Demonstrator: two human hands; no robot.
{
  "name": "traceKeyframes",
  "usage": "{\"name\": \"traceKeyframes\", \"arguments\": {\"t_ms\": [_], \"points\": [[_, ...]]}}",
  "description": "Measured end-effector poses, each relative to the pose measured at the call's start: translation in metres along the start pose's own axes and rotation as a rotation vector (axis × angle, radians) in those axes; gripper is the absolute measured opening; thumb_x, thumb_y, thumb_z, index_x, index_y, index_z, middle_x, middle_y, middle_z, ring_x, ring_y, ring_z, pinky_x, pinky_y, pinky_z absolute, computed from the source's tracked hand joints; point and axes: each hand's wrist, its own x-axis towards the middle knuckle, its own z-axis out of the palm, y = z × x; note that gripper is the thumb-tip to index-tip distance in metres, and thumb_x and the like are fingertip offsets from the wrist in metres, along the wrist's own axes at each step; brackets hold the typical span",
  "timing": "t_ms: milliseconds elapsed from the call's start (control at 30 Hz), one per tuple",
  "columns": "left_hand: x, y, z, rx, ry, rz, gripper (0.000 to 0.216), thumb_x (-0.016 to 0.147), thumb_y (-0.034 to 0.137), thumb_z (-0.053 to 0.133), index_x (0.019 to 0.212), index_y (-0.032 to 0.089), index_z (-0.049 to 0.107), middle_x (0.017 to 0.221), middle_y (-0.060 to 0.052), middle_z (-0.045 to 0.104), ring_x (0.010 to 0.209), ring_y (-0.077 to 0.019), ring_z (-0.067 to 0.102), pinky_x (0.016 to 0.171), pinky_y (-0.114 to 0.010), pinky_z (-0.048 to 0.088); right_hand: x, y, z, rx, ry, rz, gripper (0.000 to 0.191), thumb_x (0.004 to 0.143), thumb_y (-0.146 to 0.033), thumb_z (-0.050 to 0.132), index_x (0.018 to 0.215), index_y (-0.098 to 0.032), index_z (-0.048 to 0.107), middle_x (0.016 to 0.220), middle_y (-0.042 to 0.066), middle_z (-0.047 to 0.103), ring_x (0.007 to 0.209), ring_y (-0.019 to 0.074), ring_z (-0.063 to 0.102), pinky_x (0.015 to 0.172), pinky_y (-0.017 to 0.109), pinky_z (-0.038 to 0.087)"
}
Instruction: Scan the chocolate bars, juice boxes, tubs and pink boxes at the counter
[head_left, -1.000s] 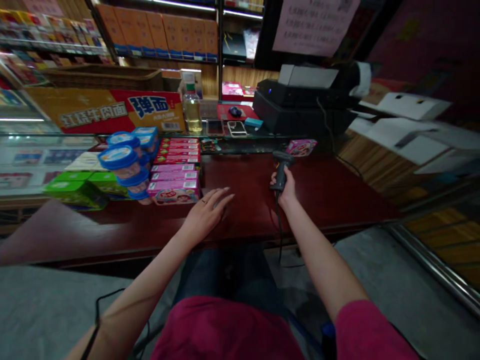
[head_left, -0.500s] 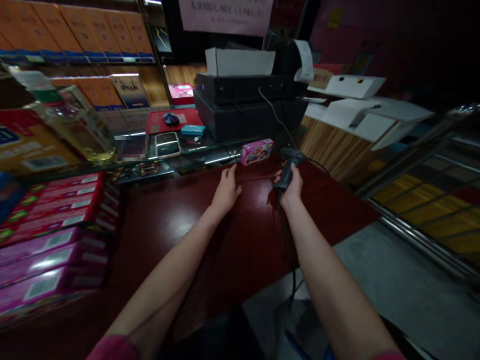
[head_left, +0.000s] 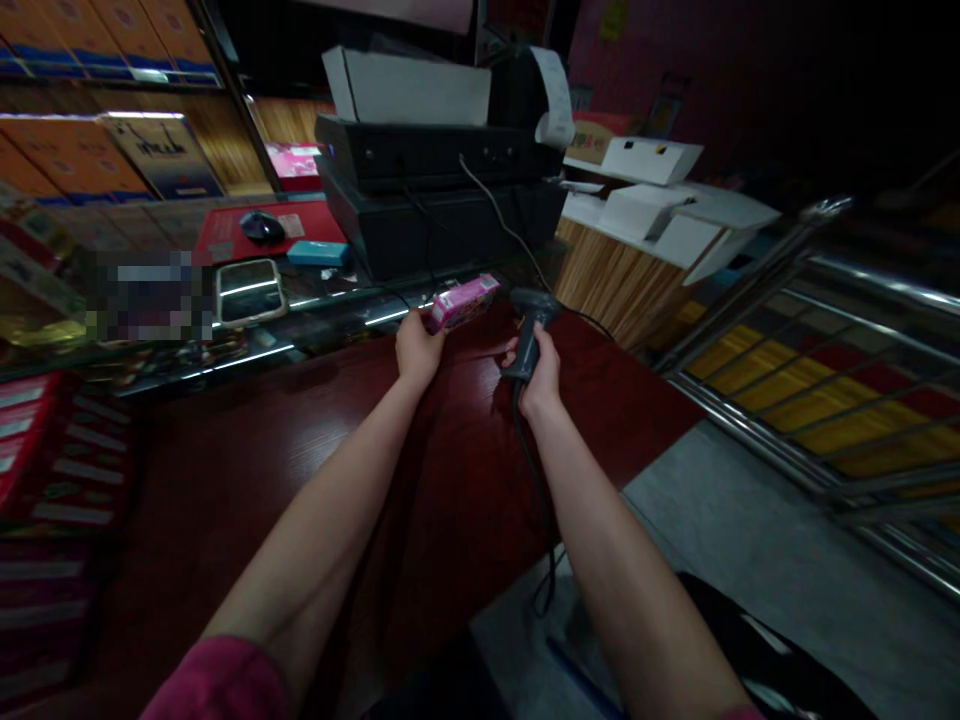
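My left hand (head_left: 417, 352) grips the near end of a small pink box (head_left: 465, 301) at the far edge of the dark red counter (head_left: 315, 460). My right hand (head_left: 537, 376) holds a black barcode scanner (head_left: 529, 322) upright just to the right of the box, its cable trailing down over the counter's front edge. Box and scanner sit a short way apart.
A black cash register with a receipt printer (head_left: 442, 190) stands behind the box. A phone (head_left: 249, 291), a teal item (head_left: 316, 252) and a mouse (head_left: 259, 227) lie on the glass ledge at left. Stacked pink and red boxes (head_left: 45, 470) fill the left. A metal rail (head_left: 810, 330) runs at right.
My left hand slid forward across the counter from the stacked boxes and closed on the pink box. The view swung right and closer. My right hand kept hold of the scanner.
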Motion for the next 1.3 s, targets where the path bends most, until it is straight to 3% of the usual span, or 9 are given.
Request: {"name": "traceKeyframes", "arguments": {"t_ms": [100, 233, 333, 467, 600, 800, 1000, 1300], "points": [[-0.03, -0.012, -0.043, 0.041, 0.002, 0.085, 0.036, 0.084, 0.013, 0.075, 0.118, 0.019, 0.063, 0.121, -0.012, 0.075, 0.113, -0.0277, 0.071, 0.101, -0.041, 0.056, -0.01, -0.009, 0.0, 0.03, -0.05, 0.081, 0.036, 0.09, -0.055, 0.071, 0.097, -0.02, 0.062, 0.061, -0.003, 0.064, 0.046, 0.0083, 0.052, 0.044, 0.018, 0.046], [-0.084, -0.035, -0.131, 0.168, -0.049, 0.206, 0.056, 0.087, 0.01, 0.067, 0.139, 0.028, 0.056, 0.135, -0.008, 0.07, 0.122, -0.0285, 0.07, 0.105, -0.043, 0.057, -0.033, -0.015, 0.003, 0.003, -0.208, 0.214, 0.031, 0.093, -0.049, 0.066, 0.096, -0.018, 0.065, 0.06, -0.003, 0.062, 0.044, 0.0071, 0.047, 0.042, 0.016, 0.043], [-0.124, -0.052, -0.193, 0.357, -0.047, 0.182, 0.056, 0.09, 0.01, 0.061, 0.141, 0.032, 0.057, 0.141, -0.008, 0.067, 0.12, -0.0305, 0.071, 0.098, -0.043, 0.061, -0.055, -0.009, 0.01, -0.073, -0.362, 0.313, 0.032, 0.087, -0.051, 0.072, 0.092, -0.02, 0.065, 0.062, -0.001, 0.064, 0.043, 0.0086, 0.047, 0.04, 0.017, 0.042], [-0.157, -0.074, -0.242, 0.424, 0.01, 0.149, 0.058, 0.086, 0.006, 0.063, 0.14, 0.029, 0.059, 0.145, -0.01, 0.063, 0.127, -0.0319, 0.068, 0.106, -0.045, 0.059, -0.093, 0.01, 0.029, -0.142, -0.517, 0.406, 0.035, 0.081, -0.052, 0.077, 0.086, -0.02, 0.064, 0.06, -0.001, 0.062, 0.041, 0.0085, 0.044, 0.037, 0.019, 0.04], [-0.164, -0.085, -0.255, 0.32, 0.099, 0.178, 0.05, 0.087, 0.01, 0.068, 0.135, 0.024, 0.063, 0.143, -0.011, 0.063, 0.134, -0.03, 0.064, 0.117, -0.046, 0.053, -0.141, 0.027, 0.044, -0.199, -0.582, 0.452, 0.041, 0.076, -0.056, 0.082, 0.085, -0.021, 0.063, 0.061, -0.001, 0.065, 0.041, 0.0086, 0.047, 0.036, 0.019, 0.042], [-0.164, -0.081, -0.256, 0.269, 0.142, 0.148, 0.044, 0.089, 0.007, 0.068, 0.131, 0.02, 0.065, 0.132, -0.012, 0.068, 0.126, -0.0305, 0.066, 0.112, -0.046, 0.054, -0.192, 0.04, 0.046, -0.268, -0.608, 0.348, 0.047, 0.073, -0.057, 0.087, 0.091, -0.021, 0.063, 0.065, 0.0, 0.07, 0.039, 0.0103, 0.052, 0.034, 0.021, 0.044], [-0.164, -0.079, -0.257, 0.26, 0.14, 0.135, 0.041, 0.089, 0.008, 0.069, 0.128, 0.019, 0.067, 0.131, -0.012, 0.069, 0.126, -0.031, 0.065, 0.111, -0.044, 0.053, -0.2, 0.04, 0.046, -0.294, -0.595, 0.251, 0.046, 0.073, -0.056, 0.088, 0.092, -0.023, 0.062, 0.063, -0.002, 0.069, 0.04, 0.0099, 0.052, 0.034, 0.02, 0.045], [-0.164, -0.08, -0.257, 0.242, 0.148, 0.139, 0.044, 0.087, 0.007, 0.07, 0.129, 0.02, 0.065, 0.13, -0.012, 0.069, 0.125, -0.0311, 0.066, 0.111, -0.045, 0.053, -0.201, 0.037, 0.048, -0.319, -0.603, 0.228, 0.047, 0.073, -0.056, 0.087, 0.098, -0.022, 0.066, 0.063, -0.003, 0.068, 0.039, 0.0097, 0.052, 0.033, 0.021, 0.044]]}}
